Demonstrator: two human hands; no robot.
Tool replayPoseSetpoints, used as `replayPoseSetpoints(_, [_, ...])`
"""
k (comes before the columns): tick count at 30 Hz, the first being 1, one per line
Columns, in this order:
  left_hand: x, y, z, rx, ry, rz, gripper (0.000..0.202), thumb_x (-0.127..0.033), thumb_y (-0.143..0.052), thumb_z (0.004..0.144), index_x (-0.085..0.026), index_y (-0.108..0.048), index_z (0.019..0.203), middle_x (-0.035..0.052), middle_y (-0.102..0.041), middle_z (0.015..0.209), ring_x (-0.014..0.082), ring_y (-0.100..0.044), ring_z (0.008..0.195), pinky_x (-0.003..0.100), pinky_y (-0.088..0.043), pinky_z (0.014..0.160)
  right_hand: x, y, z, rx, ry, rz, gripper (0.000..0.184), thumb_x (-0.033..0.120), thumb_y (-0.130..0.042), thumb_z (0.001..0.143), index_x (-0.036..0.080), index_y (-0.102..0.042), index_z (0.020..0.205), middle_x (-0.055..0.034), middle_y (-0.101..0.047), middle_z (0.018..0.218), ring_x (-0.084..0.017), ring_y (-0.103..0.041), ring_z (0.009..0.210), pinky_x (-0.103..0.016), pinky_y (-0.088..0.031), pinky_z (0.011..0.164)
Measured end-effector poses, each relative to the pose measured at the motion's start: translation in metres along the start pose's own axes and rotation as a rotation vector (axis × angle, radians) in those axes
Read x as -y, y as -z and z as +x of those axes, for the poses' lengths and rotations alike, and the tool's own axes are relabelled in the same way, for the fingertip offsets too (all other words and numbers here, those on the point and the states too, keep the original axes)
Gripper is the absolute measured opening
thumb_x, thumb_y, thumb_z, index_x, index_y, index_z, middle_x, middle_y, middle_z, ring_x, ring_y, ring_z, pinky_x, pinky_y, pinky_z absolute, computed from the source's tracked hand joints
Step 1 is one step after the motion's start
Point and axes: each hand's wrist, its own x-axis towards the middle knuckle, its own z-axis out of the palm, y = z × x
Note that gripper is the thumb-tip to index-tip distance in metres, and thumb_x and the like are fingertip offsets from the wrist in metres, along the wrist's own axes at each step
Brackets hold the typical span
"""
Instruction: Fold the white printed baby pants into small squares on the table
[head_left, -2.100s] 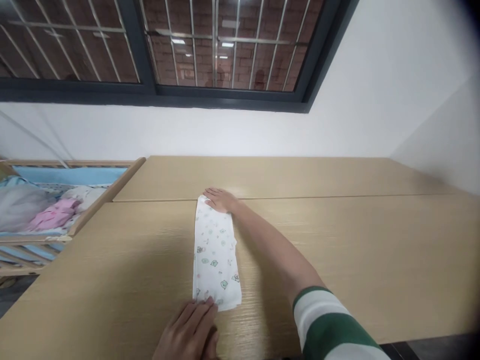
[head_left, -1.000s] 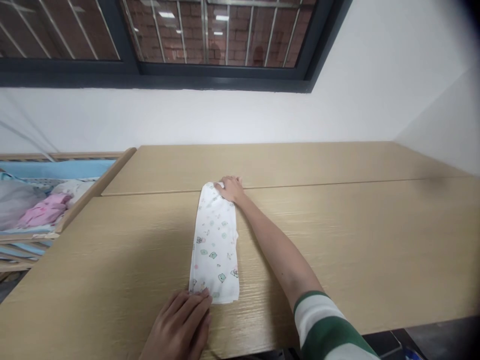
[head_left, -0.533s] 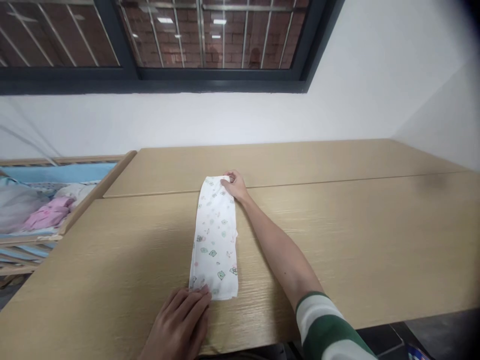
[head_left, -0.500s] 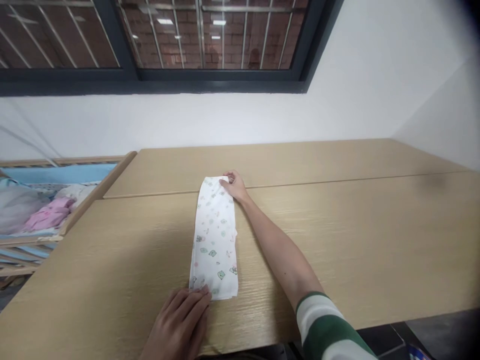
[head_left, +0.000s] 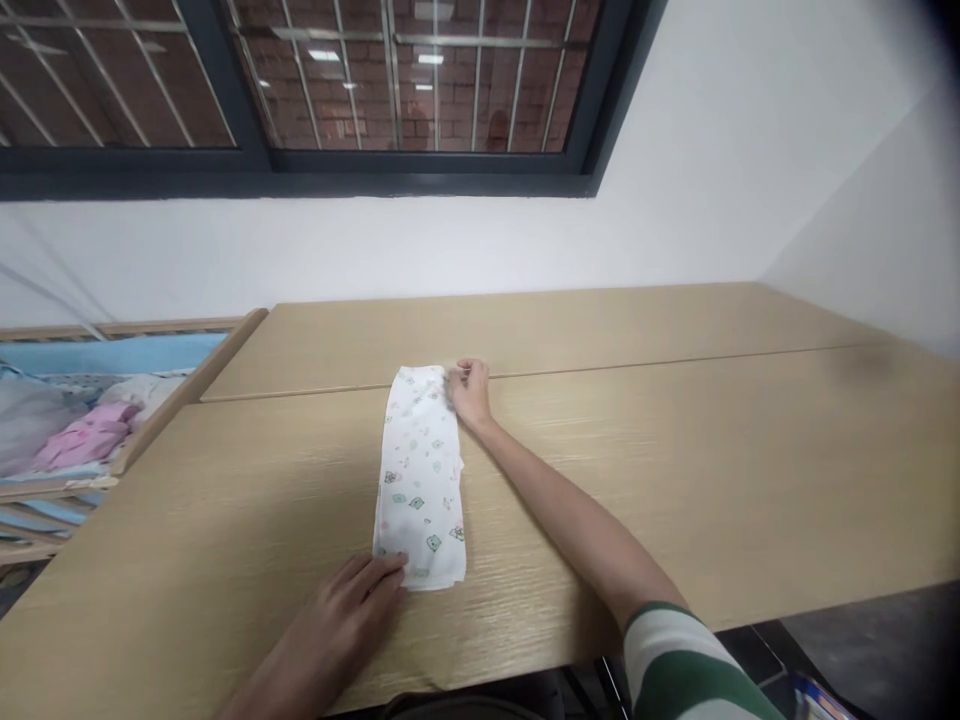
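A narrow strip of folded white cloth with small green and pink prints lies lengthwise on the light wooden table. My right hand is curled at the cloth's far right corner, fingers pinched on its edge. My left hand rests flat with fingers stretched out, its tips pressing the cloth's near left corner. A green-and-white striped sleeve covers my right upper arm.
A wooden cot stands left of the table, holding pink, grey and blue fabrics. A white wall and a dark-framed barred window lie behind. The table's near edge runs just below my left hand.
My right hand went from lying flat on the cloth's far end to pinching its far right corner. The left hand stayed pressed on the near corner. The view shifted slightly.
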Motion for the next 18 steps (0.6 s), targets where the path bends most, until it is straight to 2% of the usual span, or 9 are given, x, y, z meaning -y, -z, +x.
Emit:
replayPoseSetpoints(3, [-0.003, 0.0, 0.013, -0.086, 0.009, -0.009, 0.02, -0.015, -0.046, 0.101, -0.019, -0.064, 0.109, 0.0064, -0.073, 0.106, 0.0204, -0.071, 0.098, 0.035, -0.061, 0.09, 0.018, 0.024, -0.037, 0.074, 0.112, -0.019, 0.024, 0.038, -0.058, 0.091, 0.021, -0.053, 0.107, -0.0125, -0.055, 0.118, -0.028, -0.051, 0.118, -0.051, -0.041, 0.108])
replayPoseSetpoints(5, [-0.001, 0.002, 0.021, -0.096, 0.067, -0.058, 0.016, -0.015, -0.047, 0.1, -0.02, -0.062, 0.101, 0.0051, -0.073, 0.097, 0.0206, -0.071, 0.091, 0.035, -0.06, 0.083, 0.035, 0.046, -0.066, 0.184, 0.229, -0.01, 0.026, 0.042, -0.059, 0.094, 0.022, -0.054, 0.109, -0.0106, -0.057, 0.115, -0.028, -0.052, 0.116, -0.05, -0.041, 0.107])
replayPoseSetpoints(7, [0.005, 0.008, 0.029, -0.049, 0.131, -0.117, 0.013, -0.017, -0.048, 0.097, -0.022, -0.06, 0.095, 0.0038, -0.071, 0.091, 0.0212, -0.069, 0.085, 0.035, -0.058, 0.076, 0.054, 0.07, -0.094, 0.465, 0.38, 0.052, 0.028, 0.043, -0.058, 0.096, 0.022, -0.055, 0.113, -0.0094, -0.061, 0.112, -0.026, -0.057, 0.11, -0.045, -0.046, 0.101])
replayPoseSetpoints(9, [0.014, 0.02, 0.04, 0.011, 0.192, -0.165, 0.012, -0.021, -0.048, 0.096, -0.023, -0.06, 0.092, 0.0037, -0.07, 0.09, 0.0225, -0.069, 0.084, 0.036, -0.056, 0.075, 0.069, 0.09, -0.119, 0.756, 0.474, 0.081, 0.034, 0.046, -0.059, 0.097, 0.021, -0.054, 0.121, -0.0102, -0.064, 0.114, -0.024, -0.061, 0.105, -0.04, -0.051, 0.092])
replayPoseSetpoints(11, [0.023, 0.034, 0.052, 0.051, 0.261, -0.222, 0.016, -0.029, -0.047, 0.098, -0.023, -0.06, 0.092, 0.0049, -0.071, 0.092, 0.0237, -0.069, 0.089, 0.037, -0.056, 0.08, 0.077, 0.101, -0.137, 0.878, 0.556, -0.006, 0.052, 0.053, -0.069, 0.09, 0.02, -0.053, 0.126, -0.0116, -0.066, 0.114, -0.026, -0.064, 0.101, -0.041, -0.053, 0.088])
replayPoseSetpoints(12, [0.028, 0.041, 0.058, 0.074, 0.3, -0.255, 0.02, -0.034, -0.045, 0.099, -0.023, -0.061, 0.092, 0.0054, -0.071, 0.093, 0.0242, -0.069, 0.091, 0.038, -0.055, 0.082, 0.079, 0.103, -0.144, 0.885, 0.596, -0.071, 0.054, 0.053, -0.071, 0.088, 0.019, -0.054, 0.126, -0.012, -0.068, 0.113, -0.027, -0.065, 0.099, -0.041, -0.053, 0.087])
replayPoseSetpoints(13, [0.033, 0.048, 0.064, 0.1, 0.34, -0.286, 0.024, -0.038, -0.044, 0.1, -0.023, -0.061, 0.092, 0.0058, -0.071, 0.094, 0.0245, -0.069, 0.092, 0.038, -0.055, 0.084, 0.079, 0.103, -0.149, 0.868, 0.63, -0.133, 0.048, 0.05, -0.07, 0.089, 0.019, -0.056, 0.124, -0.0118, -0.069, 0.11, -0.027, -0.066, 0.097, -0.041, -0.053, 0.087])
replayPoseSetpoints(16, [0.049, 0.061, 0.077, 0.205, 0.414, -0.389, 0.029, -0.046, -0.044, 0.1, -0.023, -0.063, 0.101, 0.0047, -0.071, 0.101, 0.0243, -0.067, 0.098, 0.038, -0.053, 0.088, 0.073, 0.096, -0.155, 0.729, 0.641, -0.208, 0.018, 0.026, -0.052, 0.1, 0.019, -0.061, 0.114, -0.0098, -0.073, 0.099, -0.023, -0.068, 0.089, -0.036, -0.054, 0.082])
replayPoseSetpoints(18, [0.06, 0.065, 0.079, 0.252, 0.397, -0.476, 0.03, -0.05, -0.057, 0.095, -0.025, -0.063, 0.112, 0.0029, -0.071, 0.11, 0.0236, -0.065, 0.104, 0.036, -0.052, 0.092, 0.068, 0.09, -0.156, 0.608, 0.589, -0.185, 0.019, 0.017, -0.047, 0.1, 0.019, -0.061, 0.112, -0.0081, -0.074, 0.095, -0.02, -0.069, 0.082, -0.031, -0.054, 0.075])
